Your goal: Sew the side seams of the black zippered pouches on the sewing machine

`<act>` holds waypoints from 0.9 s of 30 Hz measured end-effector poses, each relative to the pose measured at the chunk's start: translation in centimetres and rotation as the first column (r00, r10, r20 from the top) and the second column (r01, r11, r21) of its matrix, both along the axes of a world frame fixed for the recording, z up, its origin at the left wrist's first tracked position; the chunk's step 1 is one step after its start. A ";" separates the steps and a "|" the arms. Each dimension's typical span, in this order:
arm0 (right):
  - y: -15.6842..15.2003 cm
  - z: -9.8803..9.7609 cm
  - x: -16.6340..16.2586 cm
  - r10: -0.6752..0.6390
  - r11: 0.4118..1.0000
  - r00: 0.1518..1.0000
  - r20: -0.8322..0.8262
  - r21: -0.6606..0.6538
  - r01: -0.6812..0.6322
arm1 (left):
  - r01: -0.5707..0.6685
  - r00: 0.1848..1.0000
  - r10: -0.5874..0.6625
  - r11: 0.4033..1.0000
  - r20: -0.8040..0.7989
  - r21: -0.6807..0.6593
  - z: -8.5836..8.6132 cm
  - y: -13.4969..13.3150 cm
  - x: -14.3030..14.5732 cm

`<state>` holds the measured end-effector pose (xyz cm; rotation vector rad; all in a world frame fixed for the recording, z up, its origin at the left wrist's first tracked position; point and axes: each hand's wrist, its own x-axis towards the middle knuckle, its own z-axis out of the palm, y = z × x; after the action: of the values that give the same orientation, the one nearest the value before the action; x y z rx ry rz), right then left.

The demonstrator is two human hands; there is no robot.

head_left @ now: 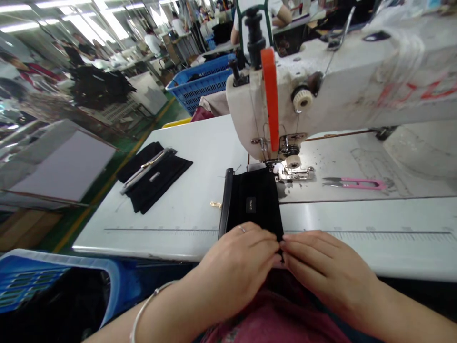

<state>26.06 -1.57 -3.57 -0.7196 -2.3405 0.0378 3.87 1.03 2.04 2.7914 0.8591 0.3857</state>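
A black fabric piece [252, 202] with a small label and a zipper along its left edge lies on the white sewing table [185, 209], its far end under the presser foot [291, 171] of the sewing machine [342, 85]. My left hand [235, 269] rests on the near end of the fabric, fingers bent and pressed on it. My right hand [324, 271] meets it from the right, fingertips pinching the fabric's near right corner. Both hands sit at the table's front edge.
Pink thread snips [357, 183] lie right of the presser foot. A stack of black fabric pieces [153, 176] with zippers lies at the table's left. A blue basket [53, 290] stands low at the left, another blue basket [202, 85] behind the table. Other people work in the background.
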 end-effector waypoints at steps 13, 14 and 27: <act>1.3 0.9 -0.2 0.027 0.995 0.998 0.063 -0.093 -0.021 | -0.022 0.998 0.025 0.998 -0.059 0.053 -2.3 5.9 -0.1; 1.5 0.9 -0.2 0.026 0.995 0.998 0.064 -0.100 -0.020 | -0.022 0.997 0.026 0.998 -0.066 0.063 -2.2 5.9 -0.2; 4.5 0.8 0.4 0.052 0.983 0.995 0.086 -0.179 -0.036 | 0.187 0.963 -0.190 0.982 0.191 0.034 -2.0 4.9 -1.8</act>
<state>26.49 2.91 -2.75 -0.7694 -2.4622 0.2411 2.09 5.90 0.07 2.7599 0.5444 0.6210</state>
